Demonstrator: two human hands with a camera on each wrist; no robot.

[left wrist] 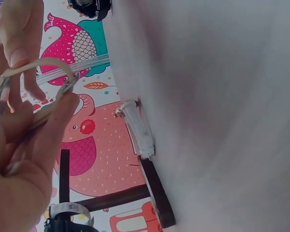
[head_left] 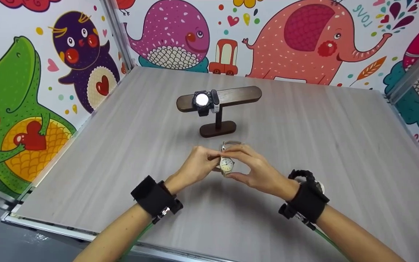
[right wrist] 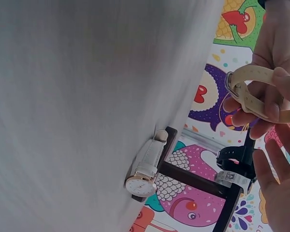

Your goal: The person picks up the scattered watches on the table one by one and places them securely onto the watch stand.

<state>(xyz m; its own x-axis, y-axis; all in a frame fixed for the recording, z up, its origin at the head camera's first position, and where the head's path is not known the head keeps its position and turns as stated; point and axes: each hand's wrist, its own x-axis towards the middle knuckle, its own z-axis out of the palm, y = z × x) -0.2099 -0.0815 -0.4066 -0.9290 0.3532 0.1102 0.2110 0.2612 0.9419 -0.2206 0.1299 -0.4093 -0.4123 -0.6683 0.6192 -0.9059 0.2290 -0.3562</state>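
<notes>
The left hand and right hand pinch one cream-strapped watch above the tabletop, well in from its edges. One white-strapped watch lies between them and one dark stand bearing two watches. Toward the right edge lies one black-strapped watch.

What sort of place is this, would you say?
Probably a small booth for recording handwork: cartoon-printed wall panels enclose three sides of a wood-grain table, and the person wears black wrist straps with devices attached.
</notes>
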